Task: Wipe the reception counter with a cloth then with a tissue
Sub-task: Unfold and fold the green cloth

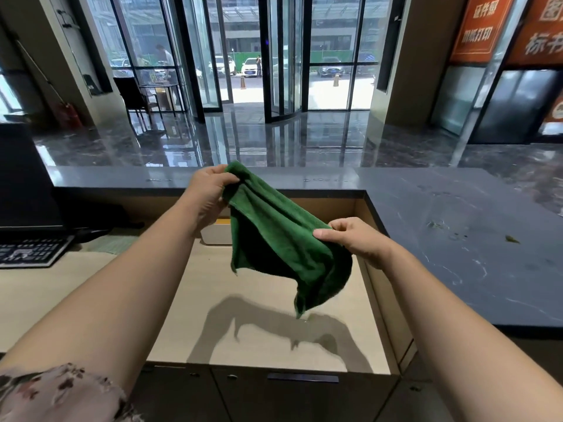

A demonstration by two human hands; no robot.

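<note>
A: Closest to us sits the flowered sleeve (61,394) at the lower left, and our bare forearms (122,284) reach out ahead of it.

B: What do we have in the left hand (210,193)?

A: We pinch one corner of the green cloth (274,236) with it. The thumb and fingers (219,175) are curled tight round the bunched fabric, and this hand is the higher and farther one.

B: And the right hand (356,239)?

A: Its fingers (341,226) are curled too, gripping the cloth's other edge, lower and nearer to us. Between our hands the cloth hangs slack in the air with one corner drooping.

B: What is it over?

A: We hold it above the pale wooden lower counter (213,269), where its shadow (274,330) falls. The dark stone reception counter (457,269) runs along the far side and down our right, and the cloth does not touch it. We see a few greenish scraps (511,239) on that stone.

B: Anything else near us?

A: A black keyboard (30,251) and monitor (24,178) on the left, and a small white box (214,234) partly hidden behind the cloth.
</note>
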